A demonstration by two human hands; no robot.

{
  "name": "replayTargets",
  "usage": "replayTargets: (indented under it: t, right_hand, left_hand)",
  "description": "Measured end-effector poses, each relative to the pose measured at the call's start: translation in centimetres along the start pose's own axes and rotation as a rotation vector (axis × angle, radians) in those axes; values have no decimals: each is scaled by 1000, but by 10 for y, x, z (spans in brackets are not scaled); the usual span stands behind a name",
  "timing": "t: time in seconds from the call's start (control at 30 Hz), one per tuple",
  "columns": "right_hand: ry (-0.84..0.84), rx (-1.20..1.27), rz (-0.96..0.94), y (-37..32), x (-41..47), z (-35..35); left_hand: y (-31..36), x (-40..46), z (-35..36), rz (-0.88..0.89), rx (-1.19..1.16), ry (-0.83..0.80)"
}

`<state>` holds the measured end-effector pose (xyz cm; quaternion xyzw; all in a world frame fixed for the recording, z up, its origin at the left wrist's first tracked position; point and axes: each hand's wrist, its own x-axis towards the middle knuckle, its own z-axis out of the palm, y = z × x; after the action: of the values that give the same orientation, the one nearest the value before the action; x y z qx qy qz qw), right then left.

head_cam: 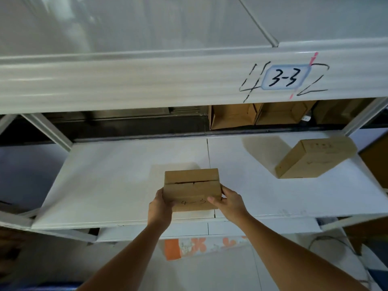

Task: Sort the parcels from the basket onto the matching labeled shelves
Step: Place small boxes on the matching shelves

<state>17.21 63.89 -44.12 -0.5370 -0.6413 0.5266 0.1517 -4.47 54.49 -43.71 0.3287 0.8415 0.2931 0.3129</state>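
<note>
A small brown cardboard parcel with "4-3" handwritten on its near side is held over the front middle of a white shelf board. My left hand grips its left edge, and my right hand grips its right edge with the thumb on the near side. Whether the parcel touches the board I cannot tell. The shelf beam above carries a label reading "3-3" stuck over handwritten digits.
Another brown parcel lies tilted at the right of the same board. Open cardboard boxes stand behind the shelf at the back right. Metal uprights frame the sides. A lower shelf holds an orange-and-white package.
</note>
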Motion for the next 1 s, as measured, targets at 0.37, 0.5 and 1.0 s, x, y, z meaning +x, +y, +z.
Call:
replayTargets:
  t: [0.37,0.5,1.0]
  right_hand:
    - [61,-10,13,2,25,6]
    - [69,50,9,0,39,6]
    - [98,112,-4,-12,106,-3]
  left_hand:
    - [-2,20,7,76,150,-53]
    - [3,39,5,94,198,-92]
    - [31,101,9,134,270,-76]
